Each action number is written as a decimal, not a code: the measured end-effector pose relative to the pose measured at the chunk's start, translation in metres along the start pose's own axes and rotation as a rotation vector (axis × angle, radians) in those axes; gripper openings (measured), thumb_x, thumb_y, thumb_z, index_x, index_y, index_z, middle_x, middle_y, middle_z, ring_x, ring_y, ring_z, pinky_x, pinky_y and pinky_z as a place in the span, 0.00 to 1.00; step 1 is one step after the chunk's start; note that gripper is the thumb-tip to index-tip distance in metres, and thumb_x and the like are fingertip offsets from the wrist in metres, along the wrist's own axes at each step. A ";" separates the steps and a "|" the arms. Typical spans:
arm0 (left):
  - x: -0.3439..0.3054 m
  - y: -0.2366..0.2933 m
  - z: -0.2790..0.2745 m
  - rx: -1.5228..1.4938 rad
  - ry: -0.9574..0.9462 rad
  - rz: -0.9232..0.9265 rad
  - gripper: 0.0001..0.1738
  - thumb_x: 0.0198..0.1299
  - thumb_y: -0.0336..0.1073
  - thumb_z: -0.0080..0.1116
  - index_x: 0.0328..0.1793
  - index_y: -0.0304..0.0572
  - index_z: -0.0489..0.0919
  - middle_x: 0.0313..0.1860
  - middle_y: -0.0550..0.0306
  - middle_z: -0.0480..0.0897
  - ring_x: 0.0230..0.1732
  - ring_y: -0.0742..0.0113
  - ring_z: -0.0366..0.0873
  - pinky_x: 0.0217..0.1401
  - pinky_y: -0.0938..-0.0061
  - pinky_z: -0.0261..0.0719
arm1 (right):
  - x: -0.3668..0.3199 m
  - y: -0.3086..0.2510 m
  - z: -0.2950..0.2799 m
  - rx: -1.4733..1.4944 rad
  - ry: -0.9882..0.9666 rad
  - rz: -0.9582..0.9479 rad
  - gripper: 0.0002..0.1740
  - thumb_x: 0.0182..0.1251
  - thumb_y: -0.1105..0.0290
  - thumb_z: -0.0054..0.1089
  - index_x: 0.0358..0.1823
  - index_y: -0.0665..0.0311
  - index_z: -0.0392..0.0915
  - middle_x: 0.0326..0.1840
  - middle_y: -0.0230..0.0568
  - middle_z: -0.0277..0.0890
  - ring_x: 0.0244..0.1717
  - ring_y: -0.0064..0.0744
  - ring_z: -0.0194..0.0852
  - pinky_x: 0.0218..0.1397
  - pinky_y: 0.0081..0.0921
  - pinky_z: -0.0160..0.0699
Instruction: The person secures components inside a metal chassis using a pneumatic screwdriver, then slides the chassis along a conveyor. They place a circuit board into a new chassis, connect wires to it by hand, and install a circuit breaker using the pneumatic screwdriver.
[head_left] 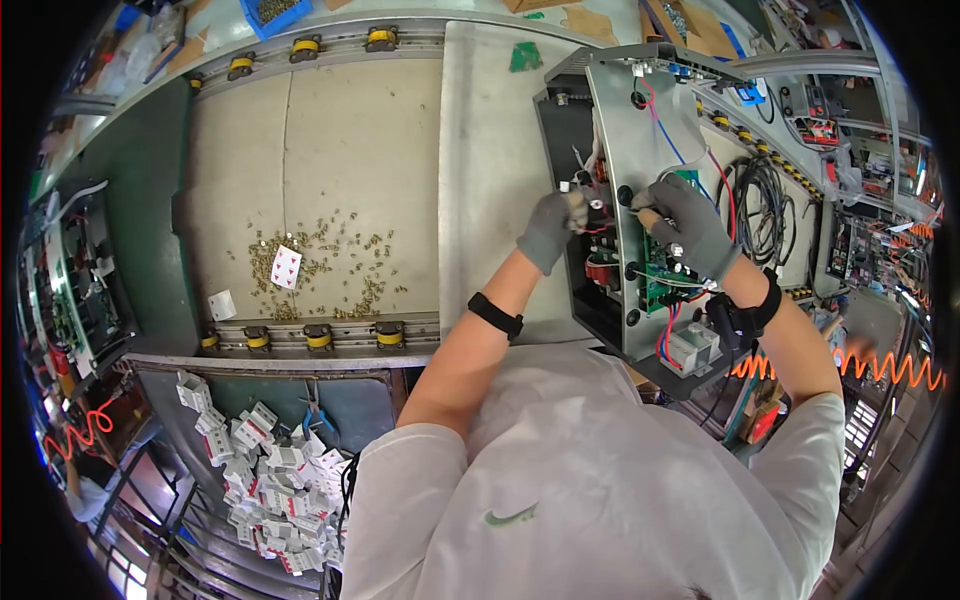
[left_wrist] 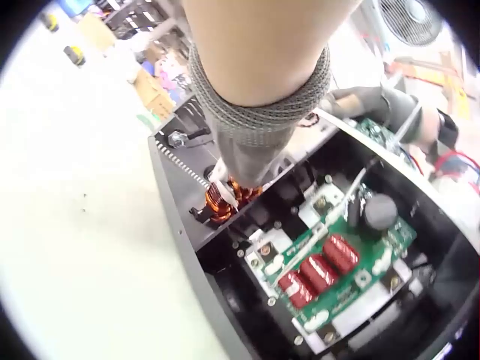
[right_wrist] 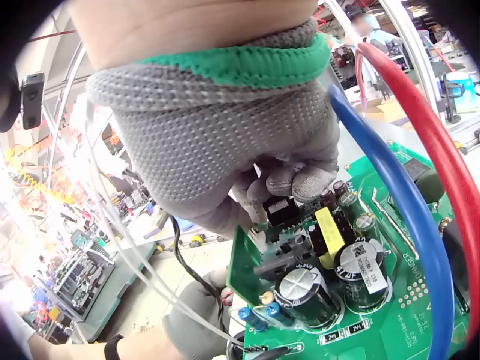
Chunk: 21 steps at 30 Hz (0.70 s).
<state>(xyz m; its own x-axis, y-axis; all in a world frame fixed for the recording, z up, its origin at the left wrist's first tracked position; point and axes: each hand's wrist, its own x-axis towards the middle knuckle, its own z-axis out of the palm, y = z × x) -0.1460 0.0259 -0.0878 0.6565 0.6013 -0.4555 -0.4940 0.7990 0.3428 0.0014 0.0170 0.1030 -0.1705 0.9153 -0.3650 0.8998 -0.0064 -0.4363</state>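
Observation:
A dark metal housing with electronics inside stands in front of the person, a bare metal panel rising along its middle. The gloved left hand reaches into the housing on the panel's left side, fingertips beside a copper-wound coil with white ties. Its fingertips are hidden in the left wrist view. Across the panel, the gloved right hand has curled fingers low over a green circuit board, close to a small white connector; I cannot tell what lies between the fingertips. Round capacitors stand just beneath them.
Thick blue and red cables arch past the right hand. Small brass-coloured parts and a playing card lie on the bench at left. White boxed parts are piled below, beside pliers. Coiled black cable lies at right.

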 end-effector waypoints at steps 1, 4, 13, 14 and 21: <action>0.001 -0.005 -0.001 -0.019 -0.141 0.052 0.07 0.58 0.33 0.52 0.38 0.38 0.76 0.18 0.69 0.64 0.21 0.76 0.63 0.27 0.79 0.67 | 0.001 0.002 0.002 0.053 0.023 -0.006 0.09 0.56 0.74 0.58 0.40 0.62 0.78 0.34 0.40 0.68 0.34 0.37 0.71 0.39 0.29 0.70; -0.013 -0.021 0.003 0.671 -0.139 0.582 0.17 0.62 0.35 0.49 0.54 0.34 0.70 0.37 0.51 0.74 0.34 0.58 0.75 0.38 0.66 0.75 | 0.001 0.003 0.003 0.049 0.023 -0.004 0.09 0.56 0.74 0.58 0.40 0.62 0.78 0.34 0.40 0.67 0.34 0.37 0.71 0.38 0.29 0.70; -0.017 0.004 0.050 1.600 0.189 0.452 0.20 0.54 0.26 0.49 0.55 0.36 0.69 0.52 0.39 0.75 0.48 0.41 0.75 0.49 0.54 0.76 | 0.001 0.005 0.005 0.049 0.047 -0.019 0.10 0.55 0.73 0.58 0.39 0.63 0.79 0.34 0.40 0.69 0.34 0.37 0.71 0.39 0.29 0.70; -0.017 0.007 0.054 1.551 0.186 0.359 0.17 0.53 0.25 0.50 0.51 0.36 0.71 0.47 0.40 0.77 0.46 0.41 0.76 0.47 0.55 0.76 | 0.001 0.006 0.004 0.048 0.049 -0.017 0.10 0.55 0.73 0.58 0.39 0.63 0.79 0.34 0.40 0.69 0.34 0.37 0.71 0.39 0.29 0.70; -0.025 -0.012 0.035 1.076 -0.009 0.678 0.19 0.52 0.23 0.50 0.52 0.44 0.75 0.41 0.40 0.79 0.41 0.39 0.78 0.41 0.55 0.76 | -0.002 0.005 0.002 0.070 0.034 0.004 0.09 0.54 0.73 0.59 0.39 0.62 0.79 0.33 0.40 0.70 0.36 0.37 0.71 0.40 0.30 0.71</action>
<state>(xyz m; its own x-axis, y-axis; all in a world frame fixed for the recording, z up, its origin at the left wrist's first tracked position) -0.1366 0.0010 -0.0517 0.4611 0.8841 0.0759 -0.0231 -0.0735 0.9970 0.0054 0.0143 0.0995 -0.1520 0.9285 -0.3389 0.8697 -0.0373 -0.4922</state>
